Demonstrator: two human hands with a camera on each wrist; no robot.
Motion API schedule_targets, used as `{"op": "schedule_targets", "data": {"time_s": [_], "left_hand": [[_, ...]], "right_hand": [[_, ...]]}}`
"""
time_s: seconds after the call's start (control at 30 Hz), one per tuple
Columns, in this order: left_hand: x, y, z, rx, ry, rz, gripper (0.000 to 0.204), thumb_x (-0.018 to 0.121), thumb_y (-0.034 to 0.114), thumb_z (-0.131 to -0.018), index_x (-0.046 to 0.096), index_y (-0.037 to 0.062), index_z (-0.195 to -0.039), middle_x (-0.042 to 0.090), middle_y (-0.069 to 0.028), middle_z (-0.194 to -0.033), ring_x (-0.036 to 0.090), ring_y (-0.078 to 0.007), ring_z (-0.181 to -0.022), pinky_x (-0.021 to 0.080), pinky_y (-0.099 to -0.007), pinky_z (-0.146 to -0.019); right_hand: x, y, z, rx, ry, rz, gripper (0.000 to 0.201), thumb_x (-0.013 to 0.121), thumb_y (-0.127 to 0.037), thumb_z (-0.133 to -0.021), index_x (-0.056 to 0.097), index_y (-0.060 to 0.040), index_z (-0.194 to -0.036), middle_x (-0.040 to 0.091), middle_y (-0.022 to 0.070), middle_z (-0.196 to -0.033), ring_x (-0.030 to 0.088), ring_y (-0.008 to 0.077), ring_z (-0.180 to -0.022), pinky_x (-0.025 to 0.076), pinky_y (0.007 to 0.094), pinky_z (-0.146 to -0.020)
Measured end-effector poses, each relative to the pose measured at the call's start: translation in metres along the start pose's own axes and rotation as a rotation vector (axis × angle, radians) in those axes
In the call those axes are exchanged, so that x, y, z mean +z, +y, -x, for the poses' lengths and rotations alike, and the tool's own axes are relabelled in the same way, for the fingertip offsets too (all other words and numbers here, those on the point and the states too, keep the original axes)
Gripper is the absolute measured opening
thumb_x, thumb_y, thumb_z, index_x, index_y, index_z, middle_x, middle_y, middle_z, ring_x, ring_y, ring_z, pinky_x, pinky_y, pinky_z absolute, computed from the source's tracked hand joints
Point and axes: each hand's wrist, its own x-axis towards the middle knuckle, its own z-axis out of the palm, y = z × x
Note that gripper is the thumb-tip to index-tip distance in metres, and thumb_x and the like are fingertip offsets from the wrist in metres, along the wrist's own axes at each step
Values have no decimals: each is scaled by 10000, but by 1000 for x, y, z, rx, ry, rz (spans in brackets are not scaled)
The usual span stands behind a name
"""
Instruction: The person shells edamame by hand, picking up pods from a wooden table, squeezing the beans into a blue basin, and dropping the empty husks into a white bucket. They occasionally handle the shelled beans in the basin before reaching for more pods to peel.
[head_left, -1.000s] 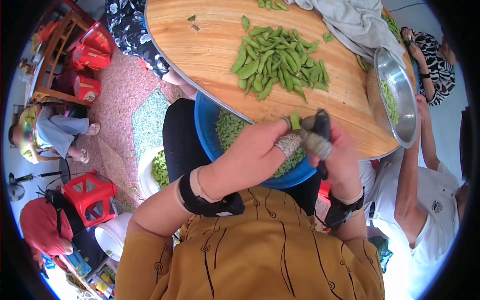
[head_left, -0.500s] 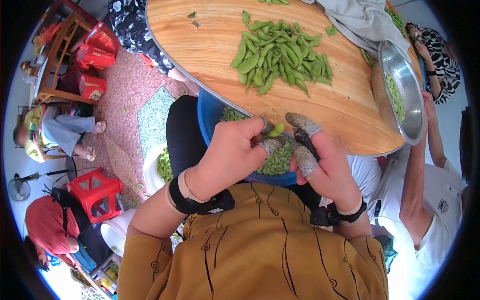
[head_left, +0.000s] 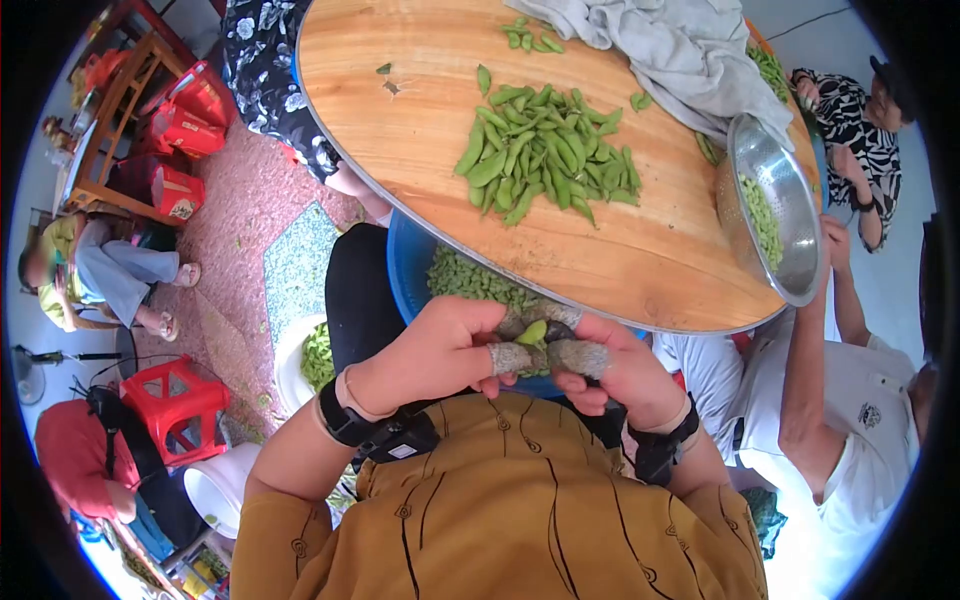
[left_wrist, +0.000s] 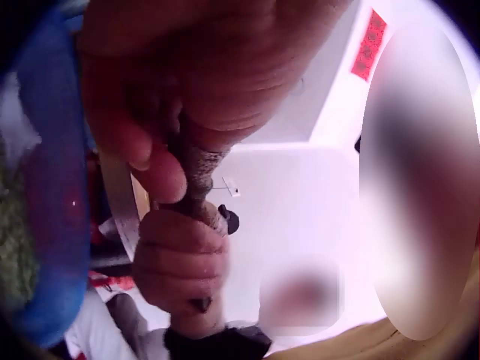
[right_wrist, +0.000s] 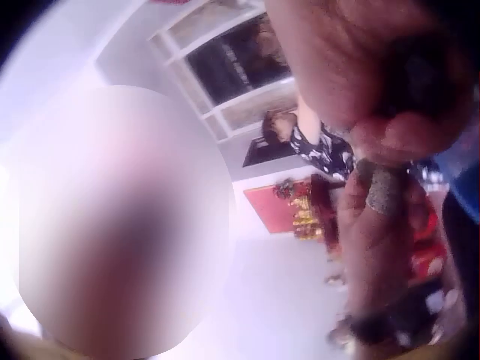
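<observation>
Between the thumb and finger of my left hand [head_left: 425, 345] a green soybean pod [head_left: 533, 331] is pinched. My right hand [head_left: 635, 372] meets it there, its wrapped thumb and finger right at the pod's end. Grey-brown wraps [head_left: 580, 357] cover the thumbs and index fingers. A slim black tool [left_wrist: 232, 220] is gripped in the right fist and sticks out at both sides; its kind is hidden. Below both hands, a blue basket [head_left: 404, 265] holds shelled beans [head_left: 470, 275]. On the wooden table [head_left: 400, 140] ahead lies a pile of pods [head_left: 545, 150].
A metal colander [head_left: 795, 190] with beans tilts at the table's right side, near another person's hand [head_left: 837, 243]. A grey cloth [head_left: 670, 50] lies at the far edge. A white bucket [head_left: 290, 365] with green pods and a red stool [head_left: 178, 405] stand to the left.
The hands were together, parted half a second ago with the pod in the left, and have met again lower and nearer the body. The right hand keeps the black tool.
</observation>
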Motion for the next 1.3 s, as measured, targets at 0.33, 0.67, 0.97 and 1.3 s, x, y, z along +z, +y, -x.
{"op": "schedule_targets", "data": {"time_s": [0.33, 0.67, 0.97, 1.3], "left_hand": [[1, -34, -11, 469, 242, -796, 133, 620, 31, -747, 530, -24, -827, 588, -154, -731, 625, -313, -689, 499, -385, -603], [0, -39, -5, -163, 17, 259, 41, 492, 28, -860, 517, -2, -872, 550, -63, -708, 526, -161, -588, 412, -284, -518], [5, -66, -8, -126, -11, 76, 112, 455, -18, -842, 567, -17, -856, 570, -39, -740, 514, -94, -600, 422, -239, -547], [-10, -81, -29, 379, 379, -640, 141, 528, -11, -724, 567, -33, -858, 605, -222, -835, 618, -371, -681, 517, -371, -627]], "right_hand": [[-1, 20, -18, -219, 134, 373, 242, 469, -105, -943, 535, -62, -1172, 524, -3, -667, 474, 60, -460, 388, 196, -405], [-4, 48, -26, -311, 144, 363, 298, 463, -71, -934, 492, -65, -1231, 528, 7, -677, 468, 69, -465, 384, 208, -411], [-22, 61, -54, -197, 269, 403, 133, 569, -123, -880, 533, -10, -940, 561, 39, -704, 501, 77, -489, 408, 227, -421], [-18, 49, -37, -541, 483, 1405, 195, 644, -122, -731, 551, 8, -841, 577, 229, -741, 573, 428, -730, 476, 452, -638]]}}
